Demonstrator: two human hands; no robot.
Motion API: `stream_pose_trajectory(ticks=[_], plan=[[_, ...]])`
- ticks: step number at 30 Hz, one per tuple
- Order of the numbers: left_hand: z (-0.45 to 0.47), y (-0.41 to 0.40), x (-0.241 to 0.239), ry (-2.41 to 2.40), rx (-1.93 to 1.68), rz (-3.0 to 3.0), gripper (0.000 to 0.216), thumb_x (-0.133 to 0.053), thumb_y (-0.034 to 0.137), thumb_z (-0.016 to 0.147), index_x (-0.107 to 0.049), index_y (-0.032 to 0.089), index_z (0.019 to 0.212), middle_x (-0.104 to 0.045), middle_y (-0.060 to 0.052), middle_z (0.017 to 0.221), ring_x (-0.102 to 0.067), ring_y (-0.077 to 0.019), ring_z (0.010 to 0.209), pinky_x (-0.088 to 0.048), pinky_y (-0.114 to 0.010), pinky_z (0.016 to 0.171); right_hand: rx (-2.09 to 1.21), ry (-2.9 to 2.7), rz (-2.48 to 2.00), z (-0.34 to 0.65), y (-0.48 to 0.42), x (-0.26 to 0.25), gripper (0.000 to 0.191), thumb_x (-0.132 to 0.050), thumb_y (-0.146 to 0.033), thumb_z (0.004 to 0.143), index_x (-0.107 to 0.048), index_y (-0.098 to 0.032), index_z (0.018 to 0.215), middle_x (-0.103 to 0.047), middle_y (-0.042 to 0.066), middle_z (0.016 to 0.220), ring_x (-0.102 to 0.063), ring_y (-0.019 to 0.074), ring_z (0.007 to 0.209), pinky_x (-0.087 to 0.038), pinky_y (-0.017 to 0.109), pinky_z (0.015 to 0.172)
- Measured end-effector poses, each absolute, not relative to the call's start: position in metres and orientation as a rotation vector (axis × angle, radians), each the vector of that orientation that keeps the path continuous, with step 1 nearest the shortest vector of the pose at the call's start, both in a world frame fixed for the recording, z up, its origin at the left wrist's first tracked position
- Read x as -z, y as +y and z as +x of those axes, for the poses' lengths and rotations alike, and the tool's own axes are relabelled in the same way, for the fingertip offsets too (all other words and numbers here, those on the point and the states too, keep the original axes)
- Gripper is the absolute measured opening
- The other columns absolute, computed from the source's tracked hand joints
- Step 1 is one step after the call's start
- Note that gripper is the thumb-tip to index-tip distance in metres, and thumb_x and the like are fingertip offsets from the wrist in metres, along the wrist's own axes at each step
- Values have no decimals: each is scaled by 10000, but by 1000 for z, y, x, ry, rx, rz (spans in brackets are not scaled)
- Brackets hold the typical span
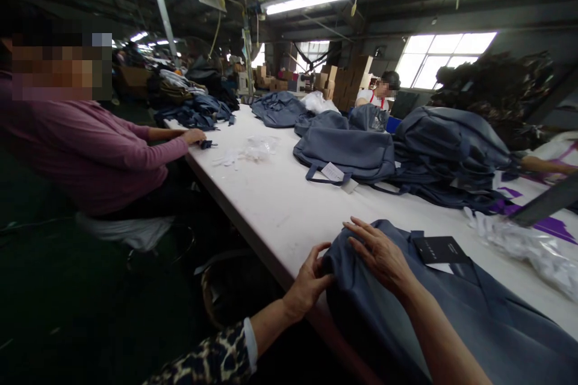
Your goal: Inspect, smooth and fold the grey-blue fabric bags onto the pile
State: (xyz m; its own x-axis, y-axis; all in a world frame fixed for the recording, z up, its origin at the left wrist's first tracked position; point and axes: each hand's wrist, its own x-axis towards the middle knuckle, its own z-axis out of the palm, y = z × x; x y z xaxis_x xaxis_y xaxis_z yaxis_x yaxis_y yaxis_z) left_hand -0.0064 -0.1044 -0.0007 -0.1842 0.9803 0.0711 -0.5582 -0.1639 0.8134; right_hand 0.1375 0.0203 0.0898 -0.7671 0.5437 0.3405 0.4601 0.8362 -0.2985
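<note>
A blue-grey backpack (460,319) lies on the white table (280,204) right in front of me, with a black tag (440,249) on its top. My left hand (309,281) grips the bag's near corner at the table's edge, fingers curled into the fabric. My right hand (379,252) lies flat on top of the bag, fingers stretched out and pressing it.
More blue-grey backpacks (347,153) are stacked (451,150) along the table. Clear plastic bags (528,246) lie at the right, small plastic bits (257,147) further up. A person in a pink sleeve (103,150) sits at the left; another person (382,93) stands far off. Cardboard boxes (347,81) are stacked behind.
</note>
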Motion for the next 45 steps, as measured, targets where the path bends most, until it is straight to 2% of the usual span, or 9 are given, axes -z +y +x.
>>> stream_pose_trajectory(ticks=[3, 6, 12, 21, 25, 28, 35, 39, 45], plan=[[-4, -105, 8, 782, -1629, 763, 793, -849, 286, 687, -416, 234, 1349, -671, -28, 958, -636, -177, 872, -468, -294, 819, -153, -2720, -632, 115, 17, -88, 319, -428, -440, 998, -700, -279, 959, -701, 13, 1063, -611, 191, 940, -490, 343, 821], [-4, -107, 17, 828, -1620, 744, 808, -841, 252, 668, -416, 235, 1354, -656, -1, 879, -619, -157, 800, -458, -271, 761, -49, -2651, -567, 104, 8, -73, 449, -400, -440, 1012, -591, -227, 666, -610, 4, 713, -530, 160, 738, -425, 286, 690], [-9, -117, 28, 840, -1543, 776, 623, -741, 119, 668, -486, 224, 1227, -636, 26, 833, -578, -118, 730, -414, -223, 681, -75, -2299, -519, 110, -8, -49, 426, -474, -289, 1001, -418, -210, 587, -415, -17, 586, -394, 138, 616, -348, 280, 635], [-60, -68, -10, 931, -1189, 1268, 684, -744, 110, 543, -579, 234, 1196, -569, -51, 1185, -515, -218, 1127, -474, -286, 810, -93, -2217, -488, 115, -10, -54, 355, -503, -175, 971, -445, -210, 623, -409, -30, 601, -380, 124, 577, -356, 304, 661], [-78, -26, -22, 894, -989, 1126, 406, -644, 404, 742, -581, 186, 1080, -608, -58, 1009, -617, -199, 915, -532, -289, 647, -93, -2216, -504, 114, -10, -51, 371, -512, -194, 970, -433, -213, 608, -407, -22, 593, -378, 135, 595, -355, 295, 637], [-75, 5, -28, 1141, -997, 1201, 464, -642, 546, 758, -549, 171, 1014, -605, -21, 854, -594, -133, 631, -459, -213, 479, -91, -2233, -484, 112, -11, -46, 376, -525, -201, 967, -426, -215, 604, -409, -17, 594, -384, 141, 613, -360, 283, 623], [-53, 43, -33, 1209, -929, 1459, 120, -646, 244, 737, -559, 162, 730, -494, 67, 543, -436, -80, 480, -334, -190, 474, -136, -2243, -507, 112, -14, -44, 354, -513, -182, 964, -438, -218, 620, -434, -8, 608, -396, 152, 635, -374, 292, 635], [-50, 33, -25, 1212, -1076, 1372, 95, -586, 220, 767, -507, 176, 738, -452, 81, 520, -403, -77, 466, -299, -189, 466, -215, -2093, -607, 126, -18, -34, 125, -482, -203, 965, -592, -208, 905, -618, 67, 941, -545, 199, 891, -450, 349, 814], [-29, 23, -24, 1144, -1341, 1120, 203, -527, 375, 829, -448, 194, 780, -377, 94, 539, -323, -63, 446, -233, -191, 440, 32, -2000, -902, 162, -15, 1, 396, -449, -326, 982, -465, -209, 1360, -458, 161, 1426, -422, 316, 1300, -340, 542, 1058]])
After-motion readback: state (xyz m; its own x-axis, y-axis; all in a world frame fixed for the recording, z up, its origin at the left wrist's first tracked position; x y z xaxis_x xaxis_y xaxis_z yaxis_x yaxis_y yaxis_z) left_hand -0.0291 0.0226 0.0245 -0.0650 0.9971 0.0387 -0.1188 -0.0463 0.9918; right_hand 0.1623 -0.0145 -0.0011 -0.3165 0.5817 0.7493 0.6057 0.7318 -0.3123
